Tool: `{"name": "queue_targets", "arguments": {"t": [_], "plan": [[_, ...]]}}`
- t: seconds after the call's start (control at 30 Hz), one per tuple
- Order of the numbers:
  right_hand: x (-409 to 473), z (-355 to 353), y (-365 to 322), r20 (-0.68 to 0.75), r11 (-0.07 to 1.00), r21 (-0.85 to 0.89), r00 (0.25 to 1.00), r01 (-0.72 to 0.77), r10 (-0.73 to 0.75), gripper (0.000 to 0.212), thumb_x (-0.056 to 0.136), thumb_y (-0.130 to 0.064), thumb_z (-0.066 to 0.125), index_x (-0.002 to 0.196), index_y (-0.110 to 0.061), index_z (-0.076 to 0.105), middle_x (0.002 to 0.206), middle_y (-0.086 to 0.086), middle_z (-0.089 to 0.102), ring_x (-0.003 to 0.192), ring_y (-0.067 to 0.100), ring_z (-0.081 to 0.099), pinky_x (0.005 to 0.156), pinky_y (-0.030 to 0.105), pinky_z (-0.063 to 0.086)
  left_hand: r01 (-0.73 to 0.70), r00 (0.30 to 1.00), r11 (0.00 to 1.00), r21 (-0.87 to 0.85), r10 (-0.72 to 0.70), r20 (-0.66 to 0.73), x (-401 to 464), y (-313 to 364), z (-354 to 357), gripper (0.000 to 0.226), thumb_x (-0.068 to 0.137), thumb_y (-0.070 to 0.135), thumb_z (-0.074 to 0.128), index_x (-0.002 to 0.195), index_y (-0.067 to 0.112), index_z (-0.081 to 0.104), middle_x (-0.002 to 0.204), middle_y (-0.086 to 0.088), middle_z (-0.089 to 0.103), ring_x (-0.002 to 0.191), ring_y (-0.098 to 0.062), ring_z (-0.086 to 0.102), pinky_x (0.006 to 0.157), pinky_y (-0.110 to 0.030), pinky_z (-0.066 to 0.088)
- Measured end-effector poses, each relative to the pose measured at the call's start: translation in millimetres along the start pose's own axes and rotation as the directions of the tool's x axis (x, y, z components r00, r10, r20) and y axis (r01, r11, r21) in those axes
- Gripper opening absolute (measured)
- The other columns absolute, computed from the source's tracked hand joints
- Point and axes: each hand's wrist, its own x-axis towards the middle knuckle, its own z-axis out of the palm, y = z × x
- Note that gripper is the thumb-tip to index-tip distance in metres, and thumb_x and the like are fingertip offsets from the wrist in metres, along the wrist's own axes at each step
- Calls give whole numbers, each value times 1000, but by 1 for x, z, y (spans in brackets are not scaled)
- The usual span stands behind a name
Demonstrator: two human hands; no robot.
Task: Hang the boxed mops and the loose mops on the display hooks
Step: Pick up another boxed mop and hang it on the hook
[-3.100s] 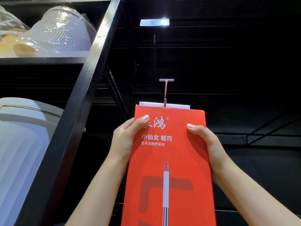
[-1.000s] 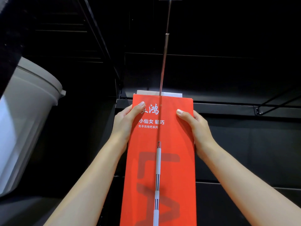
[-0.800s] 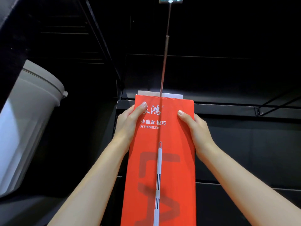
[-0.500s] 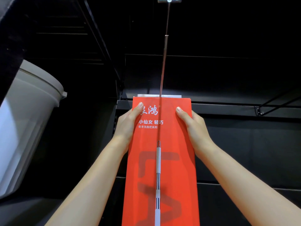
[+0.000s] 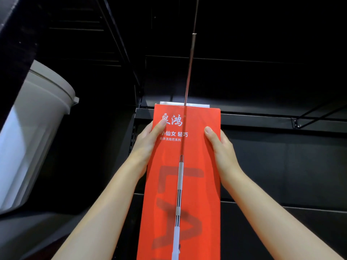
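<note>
Both hands, left hand and right hand, clamp the upper side edges of the red mop box, thumbs flat on its front face. The box stands upright beneath the display hook, whose rod crosses its top edge. Judged: stiff, light cardboard, smooth-faced; hold both edges near the top. Hanging hole, hook tip and box bottom are not visible.

Dim black shelving, box brightly lit — edges warped, soft
</note>
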Motion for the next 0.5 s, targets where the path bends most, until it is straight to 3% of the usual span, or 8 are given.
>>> {"name": "queue_targets", "arguments": {"t": [0.1,0.23,0.37,0.5], "plan": [[-35,-6,19,20,999,-14,999,-41,41,45,86,-45,63,128,-31,54,118,-8,68,103,9,67,86,31,54,-19,999,996,88,22,-28,-32,-18,-7,57,68,53,76,119,33,62,107,7,74,90,-10,73,66,-20,57],[-107,-18,56,71,987,-107,990,-117,125,63,70,-57,67,129,-39,51,125,-11,63,111,4,62,92,31,51,70,995,975,209,-52,-89,-92,-60,-22,83,55,61,73,130,33,54,117,8,69,103,-7,68,87,-30,54],[-172,-22,90,80,952,-204,965,-228,248,68,71,-67,57,133,-41,47,132,-16,56,122,0,53,104,36,44,200,978,963,179,-187,-90,-153,-103,-34,77,54,61,72,124,32,59,111,10,72,99,-5,69,81,-25,53],[-209,-16,105,67,925,-149,930,-350,362,65,70,-68,57,127,-38,52,125,-10,63,113,4,61,99,36,49,265,964,944,194,-254,-83,-196,-130,-36,65,60,61,71,119,36,62,109,14,73,101,-6,69,83,-25,53]]}}
